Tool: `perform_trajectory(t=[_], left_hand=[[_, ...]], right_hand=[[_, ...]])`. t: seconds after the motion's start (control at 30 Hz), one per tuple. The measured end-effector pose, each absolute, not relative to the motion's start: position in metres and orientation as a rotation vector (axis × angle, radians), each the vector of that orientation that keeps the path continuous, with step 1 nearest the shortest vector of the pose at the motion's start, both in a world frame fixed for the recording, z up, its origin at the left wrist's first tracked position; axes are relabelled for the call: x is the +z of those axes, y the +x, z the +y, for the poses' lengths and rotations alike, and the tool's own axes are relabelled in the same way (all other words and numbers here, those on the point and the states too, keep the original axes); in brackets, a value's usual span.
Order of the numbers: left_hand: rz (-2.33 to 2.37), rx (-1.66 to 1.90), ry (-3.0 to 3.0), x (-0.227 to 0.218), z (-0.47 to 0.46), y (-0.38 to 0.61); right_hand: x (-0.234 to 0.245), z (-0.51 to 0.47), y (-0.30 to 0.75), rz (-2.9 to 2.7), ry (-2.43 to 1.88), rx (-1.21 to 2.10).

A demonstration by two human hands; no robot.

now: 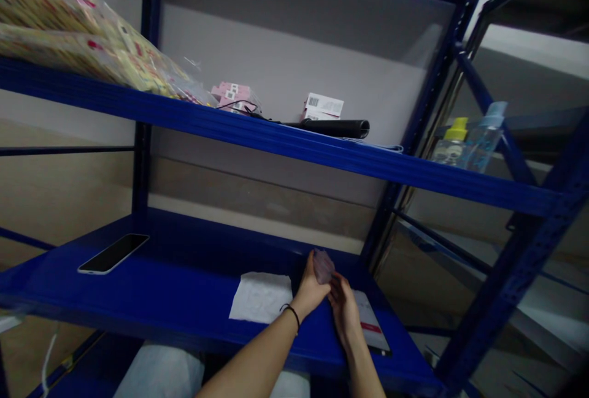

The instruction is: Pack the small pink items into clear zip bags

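Observation:
Both my hands meet over the right part of the lower blue shelf (151, 287). My left hand (311, 290), with a thin black band on its wrist, is closed around a small pale, translucent object (323, 266) that it holds upright. My right hand (344, 309) is beside it, fingers curled and touching the bottom of the same object. A white sheet (261, 297) lies on the shelf just left of my left hand. Under my right hand lies a white card with a red stripe (372, 327).
A phone (113, 253) lies face up at the shelf's left. The upper shelf (276, 140) carries bagged printed packs (83, 36), pink boxes (232, 96), a white barcoded box (323, 105) and a black tube (335, 127). Two bottles (469, 140) stand on the right rack behind a blue upright (510, 275).

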State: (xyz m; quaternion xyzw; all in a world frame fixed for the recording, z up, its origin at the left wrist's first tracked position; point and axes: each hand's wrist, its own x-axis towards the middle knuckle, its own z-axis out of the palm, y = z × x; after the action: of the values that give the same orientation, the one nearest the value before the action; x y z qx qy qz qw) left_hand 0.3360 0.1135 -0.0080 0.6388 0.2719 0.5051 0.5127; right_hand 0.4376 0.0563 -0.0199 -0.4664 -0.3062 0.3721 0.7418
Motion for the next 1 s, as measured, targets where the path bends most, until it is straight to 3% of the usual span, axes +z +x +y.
perform_trajectory(t=[0.17,0.5,1.0], left_hand=[[0.478,1.171,1.482,-0.01,0.111,0.324],[0.328,1.159,1.451,-0.029,0.118,0.33],[0.507,1.25,1.723,-0.018,0.114,0.319]], right_hand=[[-0.023,0.055,0.429,-0.717,-1.005,0.729],[-0.019,0.068,0.402,-0.673,-0.903,0.88],[-0.011,0.072,0.412,-0.625,-0.989,0.942]])
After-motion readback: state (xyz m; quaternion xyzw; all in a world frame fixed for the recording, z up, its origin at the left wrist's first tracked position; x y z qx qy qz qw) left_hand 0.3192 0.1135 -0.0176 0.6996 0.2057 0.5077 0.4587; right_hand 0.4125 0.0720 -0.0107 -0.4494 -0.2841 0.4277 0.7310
